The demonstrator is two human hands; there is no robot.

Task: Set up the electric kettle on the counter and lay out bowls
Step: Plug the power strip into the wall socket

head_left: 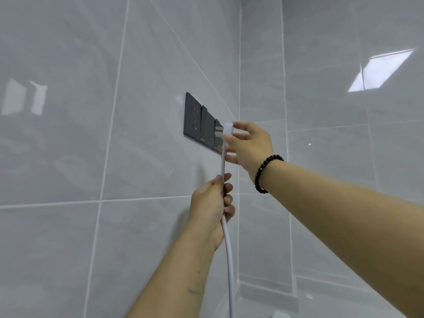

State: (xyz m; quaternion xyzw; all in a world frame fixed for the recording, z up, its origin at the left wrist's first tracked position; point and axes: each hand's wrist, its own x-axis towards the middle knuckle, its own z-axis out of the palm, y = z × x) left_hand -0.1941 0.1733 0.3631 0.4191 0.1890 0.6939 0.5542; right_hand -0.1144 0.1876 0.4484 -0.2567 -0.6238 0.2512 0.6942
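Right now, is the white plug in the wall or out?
Out, not fully in. The right hand pinches the white plug at the dark socket panel, with metal prongs showing between them.

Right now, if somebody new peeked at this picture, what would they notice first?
Probably the two hands in the middle: the right hand pinches a white plug up against the dark wall sockets, while the left hand grips the white cord hanging below it. Next, the black bead bracelet on the right wrist, and the shiny grey tiles all around.
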